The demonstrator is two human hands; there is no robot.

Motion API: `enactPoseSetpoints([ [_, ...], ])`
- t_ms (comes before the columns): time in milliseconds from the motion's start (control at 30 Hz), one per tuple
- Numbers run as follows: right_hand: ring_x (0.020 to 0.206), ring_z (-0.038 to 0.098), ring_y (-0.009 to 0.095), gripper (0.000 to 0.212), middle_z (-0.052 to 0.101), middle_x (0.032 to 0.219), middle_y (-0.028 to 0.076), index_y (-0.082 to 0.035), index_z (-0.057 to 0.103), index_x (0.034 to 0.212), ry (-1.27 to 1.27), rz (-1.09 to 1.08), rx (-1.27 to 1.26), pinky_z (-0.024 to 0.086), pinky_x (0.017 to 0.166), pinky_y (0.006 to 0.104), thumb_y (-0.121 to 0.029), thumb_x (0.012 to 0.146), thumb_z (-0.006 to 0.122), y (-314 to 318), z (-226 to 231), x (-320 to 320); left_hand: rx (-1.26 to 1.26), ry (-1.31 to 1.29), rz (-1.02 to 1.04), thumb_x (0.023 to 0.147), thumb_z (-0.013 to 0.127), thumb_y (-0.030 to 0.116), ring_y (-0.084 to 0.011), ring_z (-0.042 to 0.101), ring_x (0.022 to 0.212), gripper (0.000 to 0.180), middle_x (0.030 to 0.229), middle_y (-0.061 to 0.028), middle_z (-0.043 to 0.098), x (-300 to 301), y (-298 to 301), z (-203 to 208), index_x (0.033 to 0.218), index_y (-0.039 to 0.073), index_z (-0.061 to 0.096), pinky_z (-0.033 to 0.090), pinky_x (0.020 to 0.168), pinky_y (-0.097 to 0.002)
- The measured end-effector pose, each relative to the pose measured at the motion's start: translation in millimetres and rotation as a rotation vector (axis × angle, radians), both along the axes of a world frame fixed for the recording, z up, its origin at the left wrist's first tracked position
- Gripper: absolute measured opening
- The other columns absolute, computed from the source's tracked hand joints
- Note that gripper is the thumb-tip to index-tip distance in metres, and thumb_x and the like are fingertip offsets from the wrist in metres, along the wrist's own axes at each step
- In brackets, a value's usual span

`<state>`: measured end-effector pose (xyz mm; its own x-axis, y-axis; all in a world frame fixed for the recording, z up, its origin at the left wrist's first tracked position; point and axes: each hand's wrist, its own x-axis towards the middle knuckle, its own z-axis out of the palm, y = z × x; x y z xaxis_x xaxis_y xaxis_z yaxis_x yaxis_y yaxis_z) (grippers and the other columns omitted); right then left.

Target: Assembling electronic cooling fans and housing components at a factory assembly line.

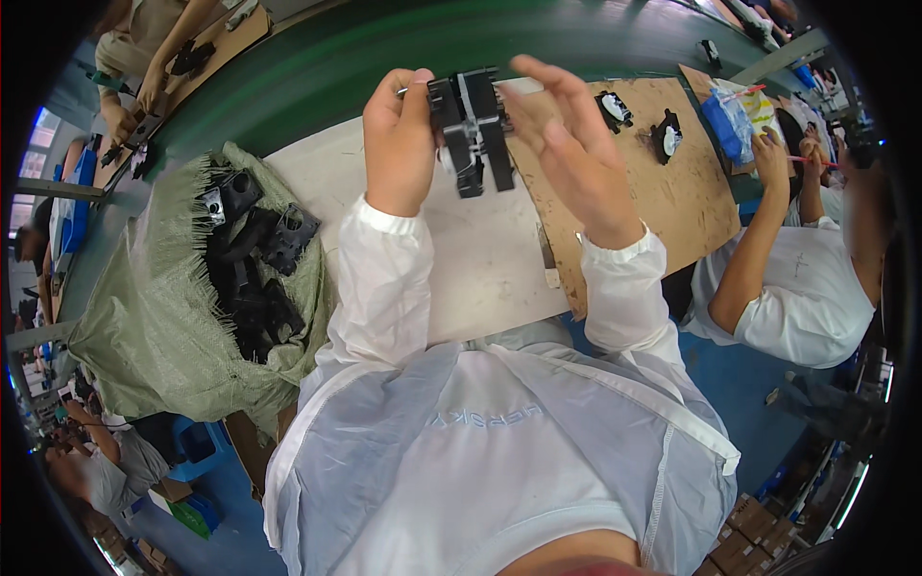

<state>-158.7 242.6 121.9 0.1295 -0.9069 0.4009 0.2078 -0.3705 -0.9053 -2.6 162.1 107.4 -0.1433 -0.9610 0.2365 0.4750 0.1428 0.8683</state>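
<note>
We see the left hand (399, 149) with thumb and fingers closed on the left side of a black mechanical part (471, 134), holding it up between the two hands. The right hand (584, 158) stands on the other side, fingers well apart and loosely bent, with nothing in its grasp that we can make out; whether its fingertips touch the part we cannot tell (they are slightly blurred). A pale strip runs down the part's middle.

Below the fingers we find a pale sheet (471, 269), and beneath the right hand, reaching out to its right, a worn brown board (663, 206). On it, just right of the right fingers, lies a small black-and-white piece (615, 110), with a second such piece (667, 137) farther right. Left of the left fingers we have a greenish woven sack (144, 317), open on a heap of black parts (254, 250). Beyond the fingertips stretches a green surface (375, 62); well to the right we notice a co-worker (807, 298) in white.
</note>
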Motion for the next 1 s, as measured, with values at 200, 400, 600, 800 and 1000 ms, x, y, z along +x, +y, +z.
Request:
enactPoseSetpoints([
  [200, 0.121, 0.056, 0.026, 0.051, 0.049, 0.141, 0.019, -0.004, 0.040, 0.146, -0.135, -0.165, 0.152, 0.044, 0.104, 0.0378, -0.029, 0.102, 0.046, -8.9, 11.3, 8.9, 0.069, 0.131, -0.312, 0.099, 0.056, 0.016, -0.0135, 0.055, 0.072, 0.024, 0.087, -0.0109, 0.064, 3.1, 2.1, 14.8, 0.117, 0.001, 0.055, 0.045, 0.065, -0.0249],
  [400, 0.110, 0.063, 0.026, 0.048, 0.056, 0.132, 0.018, -0.006, 0.042, 0.144, -0.444, -0.247, 0.101, 0.053, 0.093, 0.0378, -0.025, 0.100, 0.047, -12.6, 3.2, 6.2, -0.227, 0.058, -0.179, 0.089, 0.070, 0.012, -0.0195, 0.060, 0.091, 0.048, 0.107, -0.0156, 0.063, 5.7, 31.8, 6.8, 0.130, -0.001, 0.050, 0.048, 0.084, -0.0281],
  [600, 0.110, 0.061, 0.026, 0.047, 0.057, 0.128, 0.017, -0.006, 0.046, 0.140, -0.579, -0.310, -0.029, 0.050, 0.096, 0.0383, -0.019, 0.097, 0.058, -11.7, 4.7, 30.1, -0.159, -0.003, -0.020, 0.078, 0.079, 0.002, -0.0230, 0.062, 0.100, 0.061, 0.115, -0.0172, 0.061, -6.6, 55.5, -8.0, 0.131, -0.005, 0.049, 0.048, 0.095, -0.0314],
  [800, 0.110, 0.062, 0.026, 0.050, 0.058, 0.129, 0.020, 0.001, 0.048, 0.138, -0.493, -0.084, -0.055, 0.052, 0.094, 0.0360, -0.017, 0.095, 0.064, -15.4, -3.0, 2.0, -0.131, 0.082, 0.008, 0.078, 0.077, -0.002, -0.0222, 0.063, 0.100, 0.059, 0.113, -0.0173, 0.062, 9.2, 51.0, -1.1, 0.130, -0.008, 0.049, 0.049, 0.094, -0.0317],
  [1000, 0.107, 0.064, 0.024, 0.049, 0.062, 0.125, 0.020, 0.006, 0.052, 0.135, -0.340, -0.049, -0.103, 0.055, 0.092, 0.0337, -0.014, 0.093, 0.069, -20.2, -11.2, -12.7, -0.079, 0.019, -0.001, 0.081, 0.076, 0.001, -0.0212, 0.064, 0.096, 0.057, 0.111, -0.0177, 0.064, 19.7, 47.7, 0.0, 0.130, -0.008, 0.049, 0.051, 0.091, -0.0298],
])
